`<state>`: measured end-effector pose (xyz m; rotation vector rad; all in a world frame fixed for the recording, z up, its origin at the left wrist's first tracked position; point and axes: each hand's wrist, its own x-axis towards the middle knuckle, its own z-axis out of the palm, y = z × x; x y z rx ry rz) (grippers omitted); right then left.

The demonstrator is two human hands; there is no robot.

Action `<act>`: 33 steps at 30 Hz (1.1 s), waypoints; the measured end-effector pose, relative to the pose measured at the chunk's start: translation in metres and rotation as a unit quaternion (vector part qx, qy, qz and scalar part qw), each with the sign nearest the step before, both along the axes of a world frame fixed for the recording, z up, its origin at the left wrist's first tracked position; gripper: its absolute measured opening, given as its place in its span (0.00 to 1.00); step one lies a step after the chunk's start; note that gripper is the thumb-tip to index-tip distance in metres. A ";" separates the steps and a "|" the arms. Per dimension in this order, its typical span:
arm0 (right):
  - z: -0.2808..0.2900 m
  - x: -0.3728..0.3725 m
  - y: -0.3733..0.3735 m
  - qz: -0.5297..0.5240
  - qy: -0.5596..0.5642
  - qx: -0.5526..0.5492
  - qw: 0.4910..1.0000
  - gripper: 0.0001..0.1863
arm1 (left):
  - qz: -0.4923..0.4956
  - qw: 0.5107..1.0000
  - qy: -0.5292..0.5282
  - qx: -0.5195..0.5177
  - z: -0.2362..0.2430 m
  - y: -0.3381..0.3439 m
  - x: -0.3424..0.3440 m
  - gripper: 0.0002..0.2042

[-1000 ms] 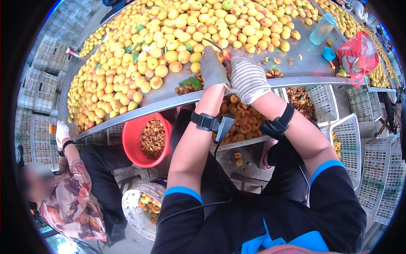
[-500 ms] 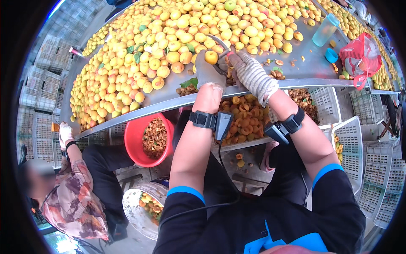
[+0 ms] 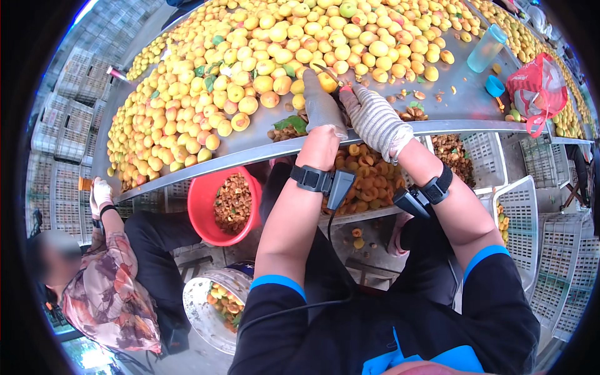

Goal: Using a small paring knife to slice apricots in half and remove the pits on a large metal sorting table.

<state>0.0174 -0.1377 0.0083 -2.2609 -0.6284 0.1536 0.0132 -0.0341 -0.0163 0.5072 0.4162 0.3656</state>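
Observation:
My left hand point(image 3: 322, 105), in a grey glove, is closed around a yellow apricot point(image 3: 327, 82) over the near edge of the metal table point(image 3: 256, 127). In my right hand point(image 3: 377, 117), in a striped glove, is a small knife point(image 3: 345, 89) with a reddish handle. Its thin curved blade lies against the apricot's far side; how deep it sits cannot be made out. Beyond both hands spreads a large heap of apricots point(image 3: 250, 65). Brown pits point(image 3: 284, 133) and a green leaf lie beside my left wrist.
Below the table edge stands a crate of apricot halves point(image 3: 362, 181). To its left are a red tub point(image 3: 199, 206) of pits and a white bucket point(image 3: 197, 306). A blue-green cup point(image 3: 486, 49) and red bag point(image 3: 550, 87) sit right. A co-worker point(image 3: 112, 294) sits left.
The apricot has shifted a little to the right in my left hand, which has turned with it. The knife blade now lies closer along the fruit. The view has moved slightly.

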 end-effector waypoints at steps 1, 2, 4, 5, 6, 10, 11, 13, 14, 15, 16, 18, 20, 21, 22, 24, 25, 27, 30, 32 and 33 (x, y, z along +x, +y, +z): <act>0.002 -0.002 0.000 0.004 -0.011 0.001 1.000 0.22 | 0.003 1.000 0.018 -0.006 0.002 -0.001 -0.001 0.32; 0.004 -0.005 -0.001 0.009 -0.022 0.002 1.000 0.22 | 0.012 1.000 0.011 0.005 0.004 -0.001 -0.002 0.32; 0.007 -0.010 -0.001 0.009 -0.030 -0.018 0.999 0.23 | 0.032 0.999 0.016 0.025 0.004 -0.001 -0.002 0.32; 0.009 -0.011 -0.001 0.003 -0.029 -0.039 0.999 0.23 | 0.025 0.999 0.021 0.006 0.003 -0.001 -0.002 0.31; 0.010 -0.011 0.000 0.001 -0.036 -0.047 0.998 0.23 | 0.021 0.999 0.029 -0.008 0.000 -0.001 -0.001 0.31; 0.014 -0.001 0.007 -0.010 -0.015 -0.057 0.998 0.24 | 0.031 0.994 0.022 0.105 -0.013 0.005 0.010 0.29; 0.014 0.002 0.008 0.002 -0.016 -0.055 0.998 0.23 | 0.045 0.984 0.051 0.164 -0.015 0.007 0.013 0.29; 0.013 0.004 0.009 0.014 -0.007 -0.059 0.998 0.23 | 0.028 0.992 0.020 0.120 -0.017 0.009 0.015 0.29; 0.012 0.003 0.008 0.035 -0.024 -0.046 0.998 0.21 | 0.023 0.995 0.009 0.094 -0.017 0.010 0.014 0.29; 0.010 0.000 0.006 0.035 -0.014 -0.052 0.998 0.21 | 0.009 0.998 0.023 0.053 -0.017 0.010 0.012 0.29; 0.008 -0.004 0.003 0.034 -0.003 -0.051 0.998 0.21 | 0.016 0.999 0.010 0.044 -0.016 0.011 0.010 0.29; 0.006 -0.013 -0.002 0.036 -0.006 -0.062 0.997 0.21 | 0.013 1.000 0.013 0.006 -0.014 0.013 0.002 0.29; 0.008 -0.016 -0.003 0.027 -0.026 -0.057 0.998 0.21 | -0.031 0.999 0.018 0.011 -0.013 0.012 -0.003 0.30; 0.010 -0.016 -0.004 0.020 -0.033 -0.056 0.998 0.21 | -0.055 0.998 0.010 0.020 -0.013 0.011 -0.004 0.30; 0.013 -0.014 -0.003 0.004 -0.055 -0.087 0.995 0.21 | -0.079 0.997 -0.006 0.008 -0.013 0.010 -0.003 0.31; 0.021 -0.007 -0.002 -0.006 -0.026 -0.117 0.993 0.23 | -0.126 0.991 -0.038 -0.016 -0.013 0.006 0.002 0.31; 0.025 -0.003 -0.002 -0.011 -0.016 -0.122 0.992 0.23 | -0.128 0.992 -0.011 0.005 -0.013 0.004 0.004 0.31; 0.030 0.000 -0.004 -0.005 -0.018 -0.125 0.992 0.24 | -0.129 0.990 0.042 0.047 -0.012 0.002 0.006 0.32; 0.034 -0.001 -0.008 0.003 -0.039 -0.115 0.993 0.23 | -0.062 0.969 0.102 0.217 -0.006 0.007 0.008 0.34; 0.031 -0.011 -0.010 0.019 -0.052 -0.130 0.990 0.23 | -0.030 0.965 0.122 0.229 -0.003 0.012 0.006 0.34; 0.028 -0.015 -0.010 0.022 -0.056 -0.141 0.988 0.23 | -0.019 0.975 0.114 0.191 -0.002 0.014 0.006 0.34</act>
